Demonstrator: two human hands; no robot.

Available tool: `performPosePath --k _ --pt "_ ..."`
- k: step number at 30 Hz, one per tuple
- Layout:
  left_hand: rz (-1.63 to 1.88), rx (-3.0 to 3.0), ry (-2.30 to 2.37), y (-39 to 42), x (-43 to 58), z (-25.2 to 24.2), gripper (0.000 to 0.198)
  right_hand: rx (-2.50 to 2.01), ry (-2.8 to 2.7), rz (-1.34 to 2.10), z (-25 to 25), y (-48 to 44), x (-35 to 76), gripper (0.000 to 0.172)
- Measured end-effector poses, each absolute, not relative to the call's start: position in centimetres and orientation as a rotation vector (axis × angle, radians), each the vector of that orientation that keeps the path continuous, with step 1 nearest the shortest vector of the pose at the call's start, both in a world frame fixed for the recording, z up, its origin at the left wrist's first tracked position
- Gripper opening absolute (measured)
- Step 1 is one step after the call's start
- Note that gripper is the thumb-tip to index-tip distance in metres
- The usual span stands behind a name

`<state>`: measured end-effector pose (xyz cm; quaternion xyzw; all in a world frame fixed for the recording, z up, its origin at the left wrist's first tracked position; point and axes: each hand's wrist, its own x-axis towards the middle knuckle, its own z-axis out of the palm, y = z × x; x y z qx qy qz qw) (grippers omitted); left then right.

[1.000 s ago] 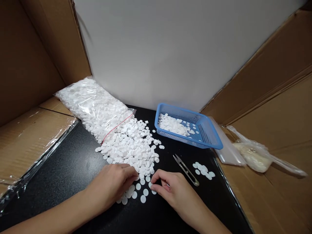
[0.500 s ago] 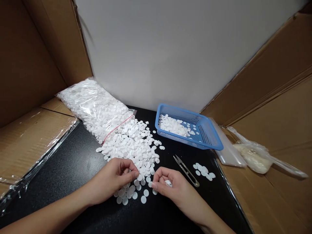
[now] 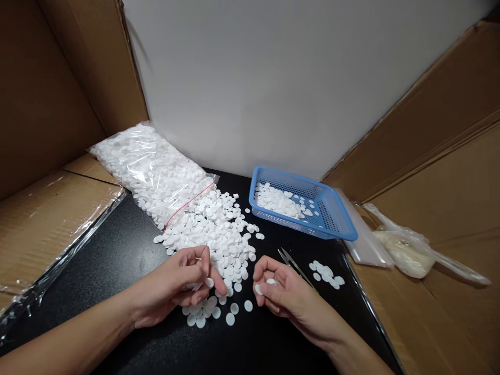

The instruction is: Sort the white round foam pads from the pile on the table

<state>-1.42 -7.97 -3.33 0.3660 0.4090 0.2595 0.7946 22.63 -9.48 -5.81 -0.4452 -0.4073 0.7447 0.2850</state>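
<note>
Small round white discs (image 3: 226, 237) lie in a heap that spills from the mouth of a clear zip bag (image 3: 152, 169) with a red seal line. Over the near left part of the heap, my left hand (image 3: 183, 278) is curled with a white disc (image 3: 210, 283) showing between its fingers. To the right of the heap, my right hand (image 3: 283, 286) is closed on white discs, one pinched at the thumb (image 3: 258, 289) and another in the curled palm. Snips (image 3: 291, 259) lie on the table behind my right hand, which hides their handle end.
A blue plastic basket (image 3: 344, 224) with many discs inside stands at the back. A small group of discs (image 3: 326, 273) lies to the right. Beyond are flat plastic bags (image 3: 369, 247) and a knotted bag (image 3: 406, 252). Cardboard (image 3: 461, 182) borders the black table (image 3: 128, 250).
My left hand has turned, lifting its fingers from the near discs. My right hand has drawn slightly right and up with a disc at its fingertips, now covering the snips' handle.
</note>
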Motion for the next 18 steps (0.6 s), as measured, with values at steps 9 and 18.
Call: performPosePath --k 9,18 --pt "0.439 1.435 1.102 -7.9 -2.0 -4.1 0.021 -1.478 -1.702 1.572 -5.5 -9.6 22.8 0.014" --pt "0.172 2.36 1.151 -9.0 -1.5 -6.2 0.013 -1.423 -2.166 1.295 -5.8 -10.2 22.9 0.013"
